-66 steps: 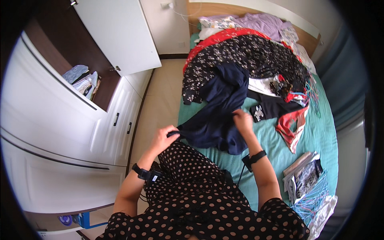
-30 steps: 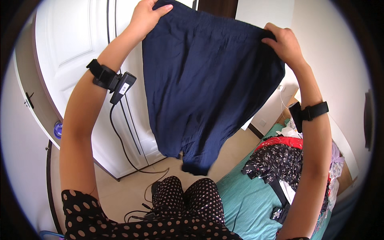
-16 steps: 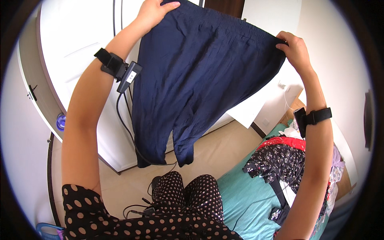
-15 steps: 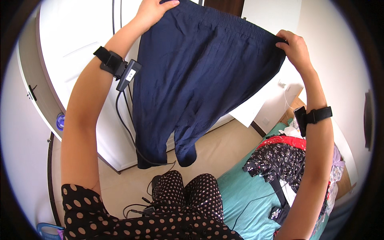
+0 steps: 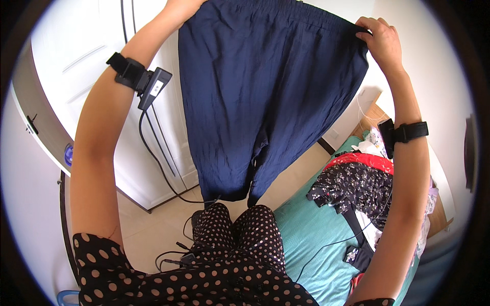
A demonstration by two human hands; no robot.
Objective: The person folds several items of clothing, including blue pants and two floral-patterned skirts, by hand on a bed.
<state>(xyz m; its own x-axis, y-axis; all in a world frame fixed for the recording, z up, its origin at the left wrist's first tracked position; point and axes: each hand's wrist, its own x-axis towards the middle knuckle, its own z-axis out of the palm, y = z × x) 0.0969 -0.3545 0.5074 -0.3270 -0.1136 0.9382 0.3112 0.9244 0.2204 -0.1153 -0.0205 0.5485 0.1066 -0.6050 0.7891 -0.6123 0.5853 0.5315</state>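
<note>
Navy trousers [image 5: 270,92] with a gathered elastic waistband hang stretched out in front of me, legs downward. My left hand [image 5: 185,9] grips the waistband's left end at the top edge of the picture, with its fingertips cut off from view. At the right end of the waistband, my right hand [image 5: 382,43] pinches the cloth between thumb and fingers. The trouser hems hang just above my knees. Each forearm wears a black strap with a small device, and a cable runs down from the left device [image 5: 154,88].
To the right is a bed with a teal sheet [image 5: 301,229]. A heap of clothes lies on it, including a black floral garment [image 5: 349,191] with a red part [image 5: 367,160]. White cabinet doors [image 5: 81,81] stand behind the trousers. Cables [image 5: 176,257] lie by my legs.
The trousers have swung and spread wider, their legs now hanging closer together near my knees. My left hand has shifted up and left; my right hand has moved slightly up and right.
</note>
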